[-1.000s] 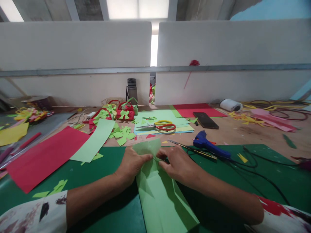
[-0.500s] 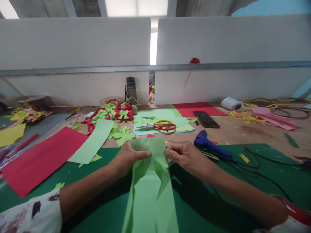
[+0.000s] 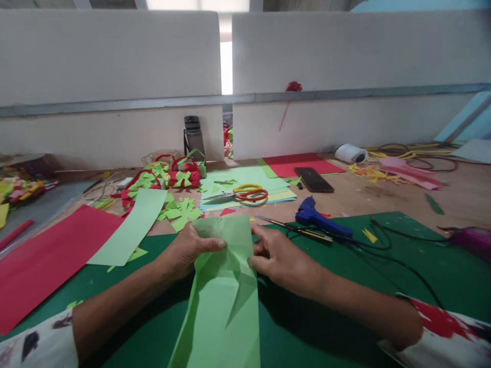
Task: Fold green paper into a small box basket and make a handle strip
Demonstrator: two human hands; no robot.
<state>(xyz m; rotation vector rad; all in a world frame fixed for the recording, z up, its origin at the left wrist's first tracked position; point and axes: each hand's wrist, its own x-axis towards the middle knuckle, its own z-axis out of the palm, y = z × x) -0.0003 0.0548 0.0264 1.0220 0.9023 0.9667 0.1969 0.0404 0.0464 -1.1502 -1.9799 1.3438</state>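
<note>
Head view, your only one. Around you: blue glue gun on the right, lying over the mat's far edge, a slim pointed tool beside it, tip just beyond your right hand. These two crowd the space past that hand. Black cord trails over the green mat beyond your right forearm. Straight ahead, red-and-yellow scissors lie on a paper stack; phone and white roll farther right. Left side: red sheet with a pale green strip overlapping its right end, near your left hand. Green cutouts and small red paper baskets sit behind, dark bottle against the wall panel.

Your light green paper is in front of you, over the mat, between both hands. Long axis runs roughly straight away from you; far end points at the scissors and stack, near end runs out of frame. Creased below the far end, left side bent up.

Left hand pinches the left edge near the far end, thumb on top, other fingers mostly hidden. Right hand is half curled, thumb and forefinger parted at the right edge; can't tell if it grips.
</note>
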